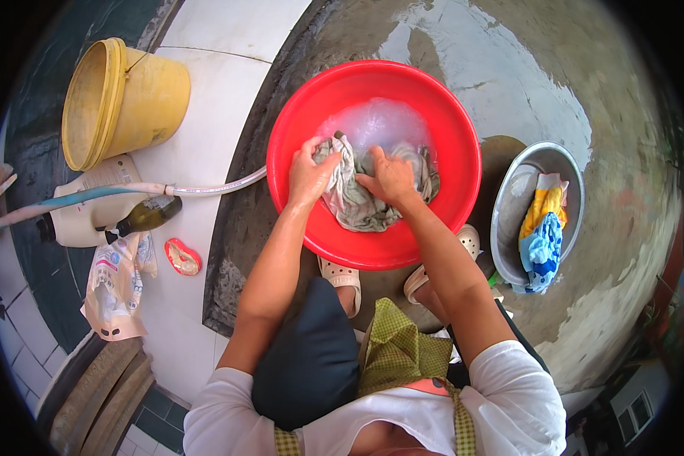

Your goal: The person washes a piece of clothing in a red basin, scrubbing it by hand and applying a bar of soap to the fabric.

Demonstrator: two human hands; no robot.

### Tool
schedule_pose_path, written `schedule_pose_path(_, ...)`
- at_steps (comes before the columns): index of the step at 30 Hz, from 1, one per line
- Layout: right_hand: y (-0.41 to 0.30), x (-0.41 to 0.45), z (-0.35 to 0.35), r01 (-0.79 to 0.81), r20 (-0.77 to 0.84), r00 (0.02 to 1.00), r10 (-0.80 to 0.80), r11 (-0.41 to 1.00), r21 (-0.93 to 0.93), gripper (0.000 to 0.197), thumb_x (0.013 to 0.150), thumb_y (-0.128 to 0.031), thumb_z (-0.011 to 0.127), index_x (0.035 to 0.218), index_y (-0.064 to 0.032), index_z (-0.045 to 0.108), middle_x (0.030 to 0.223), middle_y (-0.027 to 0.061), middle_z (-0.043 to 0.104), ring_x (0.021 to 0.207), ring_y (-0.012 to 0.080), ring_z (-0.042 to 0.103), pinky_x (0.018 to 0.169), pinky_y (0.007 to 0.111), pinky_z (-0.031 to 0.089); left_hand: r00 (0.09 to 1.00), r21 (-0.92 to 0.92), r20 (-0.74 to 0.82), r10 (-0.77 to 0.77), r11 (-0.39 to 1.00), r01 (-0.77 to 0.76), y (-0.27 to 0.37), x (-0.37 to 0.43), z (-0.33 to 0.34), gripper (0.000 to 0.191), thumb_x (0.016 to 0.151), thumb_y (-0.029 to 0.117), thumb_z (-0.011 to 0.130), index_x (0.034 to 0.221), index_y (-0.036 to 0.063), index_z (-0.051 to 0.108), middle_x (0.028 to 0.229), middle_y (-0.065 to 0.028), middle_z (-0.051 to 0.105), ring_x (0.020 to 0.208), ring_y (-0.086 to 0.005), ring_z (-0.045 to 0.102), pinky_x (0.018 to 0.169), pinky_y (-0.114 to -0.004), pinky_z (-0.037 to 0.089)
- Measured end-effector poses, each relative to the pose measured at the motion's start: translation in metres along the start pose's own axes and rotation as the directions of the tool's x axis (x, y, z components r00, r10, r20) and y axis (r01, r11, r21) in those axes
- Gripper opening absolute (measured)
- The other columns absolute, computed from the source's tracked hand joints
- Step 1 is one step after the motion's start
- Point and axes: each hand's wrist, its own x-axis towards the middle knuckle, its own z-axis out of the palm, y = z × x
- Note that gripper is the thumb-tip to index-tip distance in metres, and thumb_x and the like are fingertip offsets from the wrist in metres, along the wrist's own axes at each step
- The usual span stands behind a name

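A wet grey-and-white striped cloth (360, 206) lies bunched in a large red plastic basin (370, 251). Cloudy, sudsy water (379, 122) covers the basin's far part, and some of the fabric sits in it. My left hand (312, 174) grips the cloth's left side, thumb over a raised fold. On the right, my right hand (392, 174) rests on the cloth with its fingers spread and thumb pointing left; whether it pinches any fabric I cannot tell.
To the right, a metal basin (504, 228) holds yellow and blue cloths (541, 239). At left are a tipped yellow bucket (154, 102), a hose (216, 188), a beige jug (80, 219), a dark bottle (151, 215), a plastic bag (114, 285) and a red heart-shaped container (183, 257).
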Motion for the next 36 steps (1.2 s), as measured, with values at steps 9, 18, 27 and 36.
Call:
schedule_pose_path(9,0.031,-0.011,-0.1,-0.405,0.264,0.814,0.517,0.18,0.896,0.026,0.083,-0.014,0.059,0.106,-0.002,0.055,0.099,0.0144,0.063,0.089,0.023,0.062,0.076,0.033,0.05,0.994,-0.213,0.053,0.095,0.974,-0.081,0.019,-0.002,-0.01,0.031,0.079,0.026,0.067,0.092,-0.0011,0.061,0.077,-0.0097,0.063,0.069,-0.012,0.056,0.063,-0.028,0.046)
schedule_pose_path(18,0.005,0.005,-0.024,-0.204,0.188,0.954,0.233,0.966,-0.161,0.06,0.074,-0.04,0.065,0.127,-0.0185,0.047,0.133,0.0191,0.038,0.122,0.0376,0.035,0.093,0.061,0.033,0.905,0.694,0.398,0.15,0.596,-0.404,0.007,-0.002,0.027,0.063,0.078,0.032,0.062,0.133,0.0142,0.037,0.146,-0.0188,0.011,0.132,-0.0407,0.02,0.098,-0.054,0.032)
schedule_pose_path(27,0.026,0.029,-0.03,-0.478,0.347,0.878,0.33,0.555,0.681,0.025,0.082,-0.013,0.043,0.079,-0.0086,0.067,0.054,0.0023,0.055,0.051,0.011,0.053,0.05,0.028,0.045,0.957,0.189,0.059,0.283,0.938,-0.29,-0.012,0.01,0.026,0.066,0.081,0.046,0.058,0.135,0.015,0.036,0.14,-0.0252,0.024,0.128,-0.0408,0.025,0.105,-0.048,0.02)
schedule_pose_path(36,-0.007,0.034,-0.111,-0.232,0.106,0.939,0.326,0.377,0.897,0.014,0.08,-0.001,0.047,0.083,-0.0018,0.061,0.073,-0.0019,0.057,0.066,0.0045,0.05,0.057,0.02,0.041,0.936,-0.596,0.353,-0.007,0.769,0.23,0.026,0.004,0.027,0.042,0.092,0.041,0.042,0.089,0.0055,0.065,0.086,-0.0164,0.064,0.085,-0.0298,0.06,0.082,-0.034,0.042)
